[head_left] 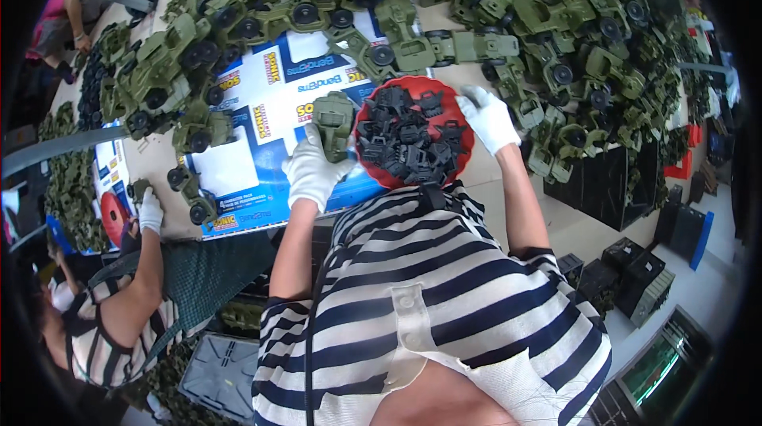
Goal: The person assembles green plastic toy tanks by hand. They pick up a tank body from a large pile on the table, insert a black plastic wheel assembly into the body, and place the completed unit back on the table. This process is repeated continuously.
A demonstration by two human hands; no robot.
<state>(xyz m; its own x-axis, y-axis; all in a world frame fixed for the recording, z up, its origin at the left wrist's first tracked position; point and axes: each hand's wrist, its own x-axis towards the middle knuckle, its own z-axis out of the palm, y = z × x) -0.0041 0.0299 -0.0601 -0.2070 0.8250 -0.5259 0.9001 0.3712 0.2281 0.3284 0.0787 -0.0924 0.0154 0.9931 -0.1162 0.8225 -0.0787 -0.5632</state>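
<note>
Olive-green toy vehicle (334, 118) on the bench (486, 170), lying on a blue-and-white printed sheet (225, 172) just left of a red bowl (376, 177)! White-gloved left hand (313, 170) is right there at its near end, half open, fingers along one side and the thumb spread toward the bowl; whether it grips the vehicle, nobody can tell from here. Over to the right hand (487, 118), gloved too: fingers bent, tips at the bowl's right rim, and it's impossible to tell whether they hold anything. Black plastic parts (409, 136) lie heaped in that bowl. Beyond, more green vehicles (548, 11) pile across the bench, and away to the left a co-worker's gloved hand (149, 213) is near a red dish (113, 218).
</note>
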